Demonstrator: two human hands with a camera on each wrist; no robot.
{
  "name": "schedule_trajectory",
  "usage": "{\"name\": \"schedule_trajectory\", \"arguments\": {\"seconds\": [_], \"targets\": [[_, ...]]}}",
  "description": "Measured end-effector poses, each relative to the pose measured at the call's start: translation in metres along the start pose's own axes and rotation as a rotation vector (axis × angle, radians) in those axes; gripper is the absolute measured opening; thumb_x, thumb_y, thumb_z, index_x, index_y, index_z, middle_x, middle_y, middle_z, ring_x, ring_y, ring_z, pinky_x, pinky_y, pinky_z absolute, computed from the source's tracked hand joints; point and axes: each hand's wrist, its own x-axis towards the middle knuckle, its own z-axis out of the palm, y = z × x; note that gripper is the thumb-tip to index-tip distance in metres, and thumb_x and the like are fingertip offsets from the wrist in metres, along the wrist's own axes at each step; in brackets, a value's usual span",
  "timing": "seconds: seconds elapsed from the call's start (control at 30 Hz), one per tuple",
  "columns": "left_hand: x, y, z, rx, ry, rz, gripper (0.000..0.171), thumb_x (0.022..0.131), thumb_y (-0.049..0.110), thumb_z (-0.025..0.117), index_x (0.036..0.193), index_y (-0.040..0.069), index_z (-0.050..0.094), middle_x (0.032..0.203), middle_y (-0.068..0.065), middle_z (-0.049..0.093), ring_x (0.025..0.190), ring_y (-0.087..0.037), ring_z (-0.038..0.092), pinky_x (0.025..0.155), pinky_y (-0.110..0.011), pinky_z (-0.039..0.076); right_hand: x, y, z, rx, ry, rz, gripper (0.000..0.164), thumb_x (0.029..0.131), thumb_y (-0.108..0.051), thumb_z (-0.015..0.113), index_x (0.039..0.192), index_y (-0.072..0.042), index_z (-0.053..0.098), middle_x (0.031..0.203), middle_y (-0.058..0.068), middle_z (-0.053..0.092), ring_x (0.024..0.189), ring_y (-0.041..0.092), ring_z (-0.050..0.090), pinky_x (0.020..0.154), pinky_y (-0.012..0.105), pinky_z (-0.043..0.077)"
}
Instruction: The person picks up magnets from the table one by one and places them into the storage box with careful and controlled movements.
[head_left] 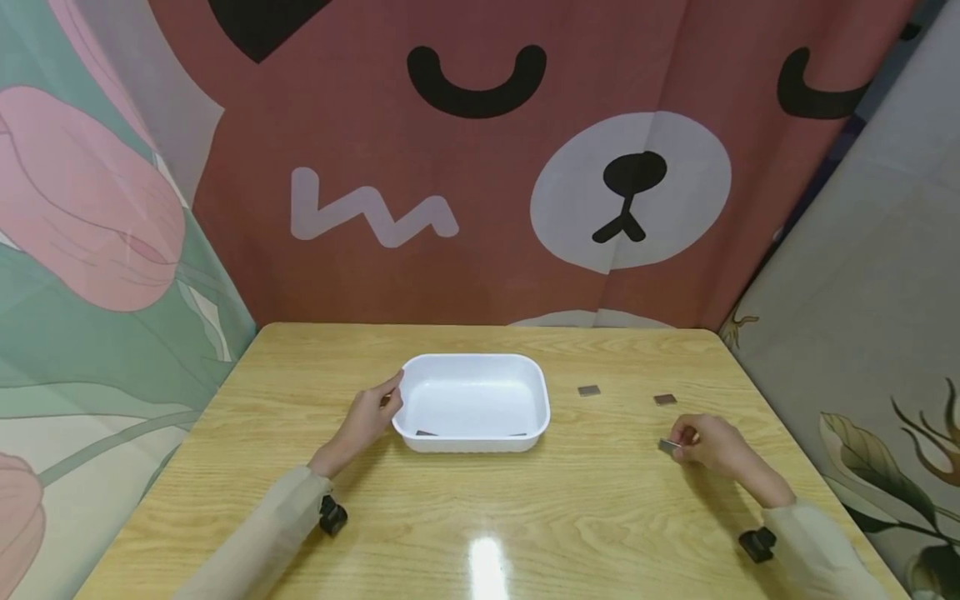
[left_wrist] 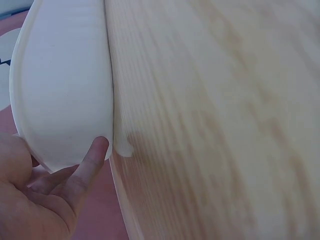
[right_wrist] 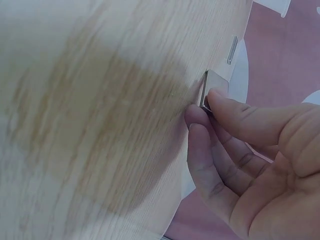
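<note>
A white rectangular tray (head_left: 472, 445) stood on the yellow wooden table (head_left: 585, 525), left of two greyish rectangular metallic pieces (head_left: 588, 390), a third piece (head_left: 667, 446) nearer.

Wood-grain table (head_left: 600, 508); on it white tray (head_left: 471, 445), two flat pieces (head_left: 588, 390) (head_left: 664, 400).

1. Tray (head_left: 471, 446): plain white.
2. Small plates (head_left: 588, 390): metallic grey.
3. Tabletop (head_left: 450, 508): yellow-tan, wood-grained.
4. Rear curtain (head_left: 487, 158): reddish brown; black-and-pale animal face, pale zigzag.
5. Left curtain (head_left: 112, 250): pink flowers, green ground.
6. Right curtain (head_left: 862, 317): grey, leaf-patterned.
7. Sleeves (head_left: 258, 533): cream.
8. Wrist devices (head_left: 332, 516): black.
</note>
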Motion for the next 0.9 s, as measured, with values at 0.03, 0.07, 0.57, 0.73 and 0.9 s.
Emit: {"name": "schedule_trajectory", "arguments": {"seconds": [0.03,0.07,0.57,0.73,0.9], "targets": [[0.0002,-0.0003,0.0001,0.002,0.002,0.002,0.041,0.091,0.012,0.044,0.130,0.001,0.042,0.112,-0.018,0.057,0.072,-0.015,0.058,0.044,-0.019,0.045,0.0007,0.0000,0.0005,0.003,0.001,0.004,0.014,0.071,-0.008,0.071,0.079,-0.009,0.059,0.072,-0.001,0.055,0.064,0.012,0.050,0.053,0.026,0.041],[0.0003,-0.0005,0.0002,0.002,0.004,0.004,0.040,0.091,0.012,0.045,0.130,0.001,0.042,0.111,-0.018,0.058,0.074,-0.016,0.058,0.044,-0.019,0.045,0.0014,0.0000,0.0010,0.004,0.003,0.008,0.014,0.071,-0.007,0.071,0.079,-0.009,0.060,0.072,-0.001,0.055,0.064,0.013,0.050,0.053,0.026,0.041],[0.0008,-0.0001,0.0000,-0.010,0.003,0.004,0.041,0.090,0.009,0.045,0.130,0.000,0.041,0.111,-0.019,0.057,0.064,-0.014,0.055,0.040,-0.019,0.043,0.0049,-0.0019,0.0025,0.006,0.013,-0.017,0.009,0.074,-0.005,0.068,0.081,-0.008,0.063,0.073,0.000,0.056,0.066,0.013,0.050,0.054,0.028,0.041],[0.0004,0.0002,0.0000,-0.008,-0.001,0.007,0.041,0.090,0.009,0.045,0.130,0.000,0.041,0.112,-0.020,0.056,0.072,-0.015,0.057,0.042,-0.019,0.044,0.0064,-0.0026,0.0034,0.009,0.016,-0.022,0.009,0.074,-0.006,0.068,0.082,-0.008,0.063,0.075,0.000,0.058,0.068,0.014,0.052,0.057,0.031,0.043],[0.0000,0.0009,-0.0002,-0.003,0.000,0.002,0.040,0.090,0.009,0.045,0.129,-0.001,0.042,0.112,-0.020,0.057,0.067,-0.014,0.055,0.041,-0.020,0.044,0.0082,-0.0049,0.0044,0.008,0.016,-0.031,0.009,0.075,-0.008,0.068,0.083,-0.009,0.064,0.077,0.000,0.059,0.070,0.015,0.054,0.059,0.032,0.046]]}}
